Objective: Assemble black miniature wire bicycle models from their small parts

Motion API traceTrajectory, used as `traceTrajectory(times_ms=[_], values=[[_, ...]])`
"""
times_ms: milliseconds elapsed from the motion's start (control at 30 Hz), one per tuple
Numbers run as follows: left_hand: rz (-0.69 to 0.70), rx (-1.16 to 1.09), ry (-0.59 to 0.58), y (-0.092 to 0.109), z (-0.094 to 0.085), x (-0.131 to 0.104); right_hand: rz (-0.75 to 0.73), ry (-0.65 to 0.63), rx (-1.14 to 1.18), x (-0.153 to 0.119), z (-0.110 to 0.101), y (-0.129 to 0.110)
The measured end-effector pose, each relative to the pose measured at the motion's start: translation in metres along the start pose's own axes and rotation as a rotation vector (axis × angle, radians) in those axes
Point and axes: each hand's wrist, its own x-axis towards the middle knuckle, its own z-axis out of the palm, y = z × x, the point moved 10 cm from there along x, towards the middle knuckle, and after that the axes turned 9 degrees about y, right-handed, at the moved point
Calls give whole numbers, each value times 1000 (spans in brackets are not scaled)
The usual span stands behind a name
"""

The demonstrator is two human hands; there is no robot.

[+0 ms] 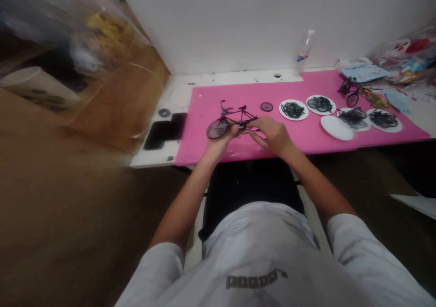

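The left hand [225, 140] is curled closed round the lower frame of a miniature bicycle [235, 112], thumb near the crank, and the right hand [274, 136] has its fingers bent nearly together at the rear end (whether they pinch the frame or some small piece, I cannot tell). The bicycle is held upright just above the near part of the pink mat [204, 100], front wheel to the left; the left hand seems to brace it so that the right fingertips can reach the rear, where no wheel shows. One loose spoked wheel [266, 106] lies just beyond, within easy reach. To the right are five white plates [335, 128], four bearing dark parts [293, 110], probably to keep kinds apart and close by. Past them stands at least one more dark miniature bicycle [352, 99]. Farther out are two dark flat slabs [158, 135], likely phones, set aside at the left, one round dark disc [164, 112] and one clear bottle [305, 46] by the wall.
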Motion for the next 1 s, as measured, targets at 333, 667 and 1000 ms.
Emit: traceTrajectory(times_ms=[333,667,1000], values=[[-113,-68,-58,-4,15,-11,-29,71,-102,-17,-11,5],[-64,-21,61,4,7,-19,-70,122,-127,-20,-12,-2],[-38,-63,60,20,4,-16,-162,155,-167,-14,-25,-14]])
